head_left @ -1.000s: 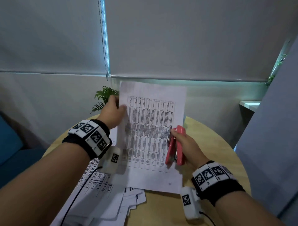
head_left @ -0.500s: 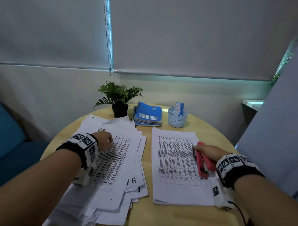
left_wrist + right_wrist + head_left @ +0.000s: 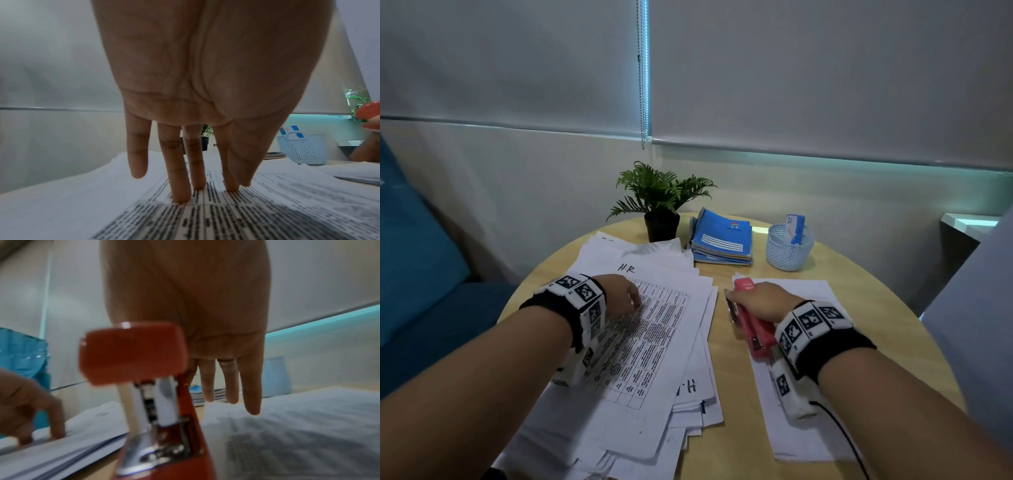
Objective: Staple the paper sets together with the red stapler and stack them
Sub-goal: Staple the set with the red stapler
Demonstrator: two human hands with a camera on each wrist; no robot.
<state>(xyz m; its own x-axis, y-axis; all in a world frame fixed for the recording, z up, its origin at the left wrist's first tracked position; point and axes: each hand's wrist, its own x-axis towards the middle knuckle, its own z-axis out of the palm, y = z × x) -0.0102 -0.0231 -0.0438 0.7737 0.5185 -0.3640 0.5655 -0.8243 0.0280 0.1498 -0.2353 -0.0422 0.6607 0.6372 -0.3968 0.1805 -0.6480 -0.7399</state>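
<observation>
A round wooden tabletop (image 3: 859,281) is seen from above. A second ago a paper set was held upright with the red stapler (image 3: 751,325) clamped at its edge; it is now laid flat at the right as the stapled set (image 3: 804,431), so that set appears finished and stacked. The stapler is kept grasped in the right hand (image 3: 763,301), above the set's far left corner. The left hand (image 3: 621,296) has been moved onto the loose paper pile (image 3: 654,359) at the left, fingers (image 3: 179,193) straight, tips pressed on the top printed sheet, likely to draw off the next set.
</observation>
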